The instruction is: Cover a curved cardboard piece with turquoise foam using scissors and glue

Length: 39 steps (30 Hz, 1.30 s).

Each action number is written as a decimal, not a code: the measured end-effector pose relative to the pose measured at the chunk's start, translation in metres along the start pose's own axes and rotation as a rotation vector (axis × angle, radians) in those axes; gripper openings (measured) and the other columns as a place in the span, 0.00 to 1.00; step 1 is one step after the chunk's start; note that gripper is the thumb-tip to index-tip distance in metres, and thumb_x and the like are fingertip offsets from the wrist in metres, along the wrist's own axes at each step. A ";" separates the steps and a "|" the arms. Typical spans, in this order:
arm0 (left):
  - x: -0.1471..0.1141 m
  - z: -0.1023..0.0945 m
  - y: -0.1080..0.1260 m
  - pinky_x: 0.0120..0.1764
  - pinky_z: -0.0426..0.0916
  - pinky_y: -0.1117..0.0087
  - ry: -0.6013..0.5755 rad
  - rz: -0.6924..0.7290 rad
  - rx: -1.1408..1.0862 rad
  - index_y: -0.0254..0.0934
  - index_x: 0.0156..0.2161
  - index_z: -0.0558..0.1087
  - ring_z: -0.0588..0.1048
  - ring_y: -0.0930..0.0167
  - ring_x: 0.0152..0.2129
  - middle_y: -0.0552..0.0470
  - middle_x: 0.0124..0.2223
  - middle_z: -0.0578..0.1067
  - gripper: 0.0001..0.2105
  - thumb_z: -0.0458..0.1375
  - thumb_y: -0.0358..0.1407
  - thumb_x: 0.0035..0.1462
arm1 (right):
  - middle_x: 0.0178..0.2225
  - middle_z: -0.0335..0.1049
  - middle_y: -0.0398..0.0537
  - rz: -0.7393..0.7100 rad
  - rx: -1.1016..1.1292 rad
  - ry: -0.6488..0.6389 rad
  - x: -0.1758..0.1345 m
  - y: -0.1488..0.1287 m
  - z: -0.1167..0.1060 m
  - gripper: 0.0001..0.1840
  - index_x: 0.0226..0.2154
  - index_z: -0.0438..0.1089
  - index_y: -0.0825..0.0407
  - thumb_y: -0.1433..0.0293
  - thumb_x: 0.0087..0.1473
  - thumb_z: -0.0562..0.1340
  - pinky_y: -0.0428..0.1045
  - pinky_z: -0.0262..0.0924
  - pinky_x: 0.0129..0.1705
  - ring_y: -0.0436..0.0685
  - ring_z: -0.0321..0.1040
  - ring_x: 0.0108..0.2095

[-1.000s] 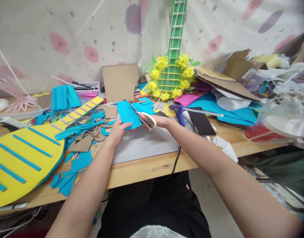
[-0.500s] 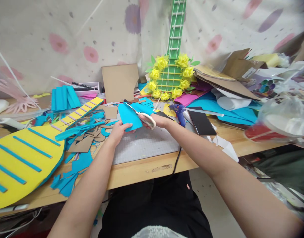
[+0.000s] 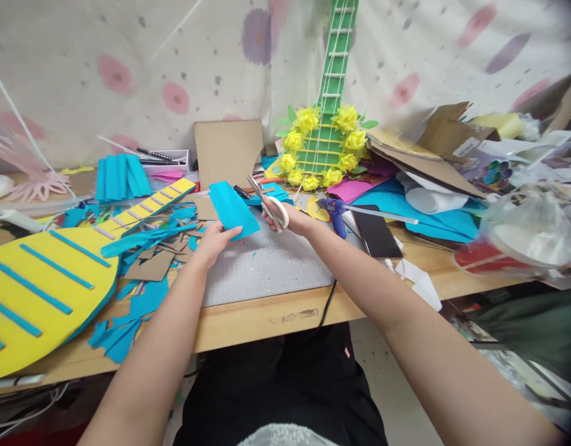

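My left hand pinches the lower end of a blue sheet of craft paper, thumb on top, holding it above the grey cutting mat. To its right, my right hand is closed round the white handles of a pair of scissors. The blades point up and to the left, slightly parted, and stand clear of the sheet in my left hand. Some blue paper lies just behind the blades; whether they touch it I cannot tell.
A yellow paper guitar lies left, beside blue and cardboard scraps. A green guitar with yellow flowers stands behind. Right of my hands are a blue glue gun, a black phone and a bagged red cup.
The scissors were across the blue sheet; now they are off it, blades apart from it. The sheet in my left hand is narrower and has shifted slightly left. The view has turned a little.
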<state>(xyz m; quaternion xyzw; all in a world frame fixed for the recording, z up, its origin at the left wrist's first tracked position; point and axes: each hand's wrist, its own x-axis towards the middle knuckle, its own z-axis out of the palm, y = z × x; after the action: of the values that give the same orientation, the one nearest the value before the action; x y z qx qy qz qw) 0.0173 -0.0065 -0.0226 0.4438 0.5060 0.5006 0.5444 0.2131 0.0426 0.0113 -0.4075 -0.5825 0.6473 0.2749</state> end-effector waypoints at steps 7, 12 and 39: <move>0.014 -0.012 -0.012 0.33 0.69 0.67 0.274 0.212 0.099 0.32 0.28 0.76 0.73 0.68 0.26 0.48 0.29 0.77 0.17 0.67 0.43 0.32 | 0.20 0.62 0.43 -0.034 0.101 -0.133 -0.002 -0.015 -0.001 0.27 0.28 0.63 0.56 0.48 0.53 0.51 0.42 0.54 0.18 0.45 0.59 0.18; 0.016 -0.021 -0.014 0.33 0.66 0.66 0.431 0.326 0.359 0.33 0.25 0.76 0.73 0.65 0.26 0.48 0.26 0.76 0.14 0.65 0.44 0.38 | 0.17 0.59 0.39 -0.176 0.246 -0.352 -0.016 -0.022 -0.005 0.27 0.30 0.62 0.55 0.46 0.51 0.52 0.41 0.51 0.16 0.44 0.54 0.15; 0.005 0.002 0.003 0.31 0.71 0.68 0.087 -0.033 -0.220 0.34 0.38 0.73 0.76 0.67 0.28 0.45 0.33 0.77 0.20 0.63 0.46 0.43 | 0.19 0.62 0.35 -0.084 -0.028 0.320 0.015 -0.001 0.027 0.22 0.29 0.58 0.53 0.72 0.32 0.69 0.44 0.56 0.23 0.45 0.60 0.20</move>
<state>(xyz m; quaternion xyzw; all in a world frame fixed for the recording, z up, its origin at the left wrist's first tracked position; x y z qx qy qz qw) 0.0189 -0.0008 -0.0195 0.3507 0.4786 0.5630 0.5753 0.1820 0.0405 0.0084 -0.4845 -0.5567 0.5539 0.3854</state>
